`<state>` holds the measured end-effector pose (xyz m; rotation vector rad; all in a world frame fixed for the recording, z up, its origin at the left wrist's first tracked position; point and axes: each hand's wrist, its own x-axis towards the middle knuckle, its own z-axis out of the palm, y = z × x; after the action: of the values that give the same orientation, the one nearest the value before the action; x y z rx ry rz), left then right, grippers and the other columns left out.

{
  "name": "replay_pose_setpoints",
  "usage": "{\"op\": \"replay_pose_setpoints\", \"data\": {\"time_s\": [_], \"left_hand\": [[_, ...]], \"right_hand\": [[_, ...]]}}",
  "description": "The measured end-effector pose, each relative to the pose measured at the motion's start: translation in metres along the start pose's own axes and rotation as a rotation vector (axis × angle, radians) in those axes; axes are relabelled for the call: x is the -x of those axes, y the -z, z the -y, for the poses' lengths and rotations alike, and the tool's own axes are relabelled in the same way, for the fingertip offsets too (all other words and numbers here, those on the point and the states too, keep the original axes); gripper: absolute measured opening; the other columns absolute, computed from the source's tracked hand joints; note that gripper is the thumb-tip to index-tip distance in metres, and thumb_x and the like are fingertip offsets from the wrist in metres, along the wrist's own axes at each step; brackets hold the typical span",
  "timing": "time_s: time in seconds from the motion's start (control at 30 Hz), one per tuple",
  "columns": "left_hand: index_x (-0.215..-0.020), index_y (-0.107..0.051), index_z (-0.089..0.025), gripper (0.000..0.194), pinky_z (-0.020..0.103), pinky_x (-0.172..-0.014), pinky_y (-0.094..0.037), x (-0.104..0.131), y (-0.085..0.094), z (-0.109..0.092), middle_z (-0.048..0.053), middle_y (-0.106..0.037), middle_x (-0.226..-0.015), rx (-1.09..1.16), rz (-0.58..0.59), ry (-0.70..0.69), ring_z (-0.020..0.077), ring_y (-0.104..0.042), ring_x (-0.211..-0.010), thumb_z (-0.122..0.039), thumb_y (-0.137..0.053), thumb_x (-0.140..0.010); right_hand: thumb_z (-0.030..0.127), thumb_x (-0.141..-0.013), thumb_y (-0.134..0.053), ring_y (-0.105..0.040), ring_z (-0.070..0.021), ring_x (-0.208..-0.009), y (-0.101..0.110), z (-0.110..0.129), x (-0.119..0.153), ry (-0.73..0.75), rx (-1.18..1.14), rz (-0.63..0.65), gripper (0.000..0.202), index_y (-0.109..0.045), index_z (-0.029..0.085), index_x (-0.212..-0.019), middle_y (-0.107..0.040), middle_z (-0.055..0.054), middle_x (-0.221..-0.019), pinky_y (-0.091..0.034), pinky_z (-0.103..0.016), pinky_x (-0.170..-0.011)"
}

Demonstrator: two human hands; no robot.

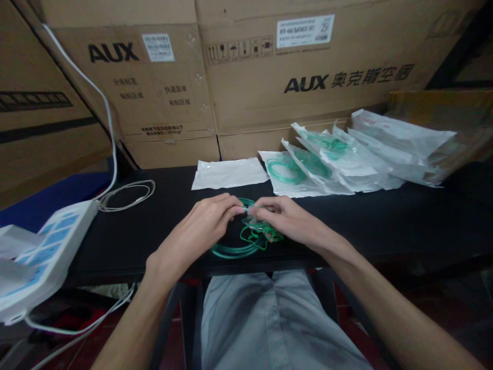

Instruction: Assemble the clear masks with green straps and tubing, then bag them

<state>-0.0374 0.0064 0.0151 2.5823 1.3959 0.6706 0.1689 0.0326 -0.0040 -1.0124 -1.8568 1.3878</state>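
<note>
My left hand [208,218] is closed in a pinch on the pale end of a coiled green tube [234,253]. Facing it, my right hand [288,218] has its fingers closed on a clear plastic piece [252,221], close to that tube end. The fingertips of both hands almost meet, so the exact contact between the two parts is hidden. Below the right hand lies a tangle of thin green cord [265,235]. The coil rests on the black table [165,231] between my forearms, near the front edge.
Behind my hands lies a flat white pouch [230,173]. To its right, several clear-fronted pouches with green tubing [287,169] lean in an overlapping row. Large AUX cardboard boxes [246,103] wall the back. A power strip [50,252] and looped cable [129,195] occupy the left.
</note>
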Motion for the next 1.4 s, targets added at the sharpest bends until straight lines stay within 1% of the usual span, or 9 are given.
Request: {"op": "replay_pose_setpoints", "data": {"time_s": [0.17, 0.3, 0.4, 0.5, 0.8, 0.97, 1.07, 1.23, 1.4], "left_hand": [[-0.103, -0.064, -0.019, 0.017, 0.029, -0.082, -0.045, 0.000, 0.000, -0.007, 0.002, -0.066, -0.101, -0.089, 0.017, -0.003, 0.0176, -0.064, -0.089, -0.015, -0.048, -0.100], [-0.107, -0.063, -0.020, 0.018, 0.031, -0.081, -0.046, 0.002, 0.001, -0.007, 0.003, -0.065, -0.102, -0.182, 0.017, 0.018, 0.0197, -0.064, -0.089, -0.014, -0.047, -0.100], [-0.107, -0.062, -0.020, 0.019, 0.030, -0.081, -0.046, 0.003, 0.003, -0.003, 0.003, -0.064, -0.103, -0.208, 0.017, 0.006, 0.0200, -0.064, -0.089, -0.012, -0.046, -0.099], [-0.107, -0.063, -0.019, 0.021, 0.031, -0.084, -0.047, 0.004, 0.004, 0.000, 0.004, -0.065, -0.105, -0.208, 0.015, 0.001, 0.0203, -0.064, -0.092, -0.013, -0.044, -0.099], [-0.111, -0.063, -0.020, 0.025, 0.031, -0.083, -0.047, 0.004, 0.004, 0.007, 0.006, -0.066, -0.107, -0.128, -0.008, -0.019, 0.0212, -0.065, -0.099, -0.015, -0.041, -0.100], [-0.108, -0.063, -0.019, 0.023, 0.030, -0.083, -0.045, 0.002, 0.004, 0.004, 0.004, -0.065, -0.103, -0.108, -0.039, -0.023, 0.0196, -0.064, -0.096, -0.011, -0.044, -0.098], [-0.108, -0.064, -0.018, 0.023, 0.030, -0.083, -0.044, 0.002, 0.004, 0.000, 0.004, -0.065, -0.103, -0.119, -0.044, -0.025, 0.0198, -0.063, -0.097, -0.010, -0.045, -0.098], [-0.108, -0.065, -0.019, 0.022, 0.030, -0.078, -0.043, 0.001, 0.002, -0.002, 0.003, -0.064, -0.100, -0.166, -0.063, -0.021, 0.0199, -0.063, -0.092, -0.011, -0.046, -0.098], [-0.105, -0.066, -0.018, 0.022, 0.029, -0.077, -0.044, 0.000, 0.003, -0.005, 0.004, -0.066, -0.099, -0.169, -0.076, -0.043, 0.0192, -0.064, -0.090, -0.012, -0.046, -0.099]], "right_hand": [[0.040, -0.093, -0.054, -0.049, -0.0110, -0.062, 0.001, -0.002, 0.001, 0.129, 0.191, -0.044, 0.028, -0.067, 0.016, -0.087, -0.055, 0.003, -0.071, -0.038, -0.024, -0.058], [0.032, -0.096, -0.052, -0.051, -0.0118, -0.064, -0.005, 0.004, 0.005, 0.221, 0.399, -0.145, 0.023, -0.068, 0.017, -0.090, -0.061, 0.002, -0.074, -0.037, -0.025, -0.061], [0.024, -0.097, -0.053, -0.057, -0.0134, -0.070, -0.012, 0.005, 0.006, 0.353, 0.569, -0.217, 0.017, -0.067, 0.016, -0.093, -0.065, 0.000, -0.078, -0.039, -0.026, -0.068], [0.020, -0.098, -0.053, -0.063, -0.0180, -0.084, -0.017, 0.001, 0.005, 0.454, 0.708, -0.246, 0.015, -0.066, 0.014, -0.099, -0.068, -0.005, -0.089, -0.042, -0.028, -0.078], [0.021, -0.102, -0.043, -0.067, -0.0240, -0.091, -0.022, 0.001, 0.007, 0.506, 1.057, -0.239, 0.024, -0.061, 0.012, -0.116, -0.065, -0.015, -0.109, -0.049, -0.031, -0.071], [0.022, -0.100, -0.049, -0.066, -0.0226, -0.091, -0.022, -0.002, 0.005, 0.502, 0.839, -0.308, 0.020, -0.064, 0.014, -0.109, -0.068, -0.011, -0.101, -0.047, -0.030, -0.078], [0.023, -0.098, -0.051, -0.063, -0.0184, -0.083, -0.020, 0.001, 0.005, 0.451, 0.672, -0.294, 0.018, -0.067, 0.015, -0.099, -0.069, -0.006, -0.089, -0.043, -0.028, -0.077], [0.034, -0.095, -0.055, -0.047, -0.0109, -0.059, -0.017, 0.008, 0.007, 0.238, 0.311, -0.221, 0.025, -0.071, 0.015, -0.091, -0.059, 0.002, -0.069, -0.034, -0.025, -0.057], [0.047, -0.086, -0.063, -0.046, -0.0084, -0.052, -0.012, 0.006, 0.006, -0.029, -0.177, -0.097, 0.030, -0.067, 0.017, -0.082, -0.053, 0.004, -0.064, -0.029, -0.020, -0.046]]}}
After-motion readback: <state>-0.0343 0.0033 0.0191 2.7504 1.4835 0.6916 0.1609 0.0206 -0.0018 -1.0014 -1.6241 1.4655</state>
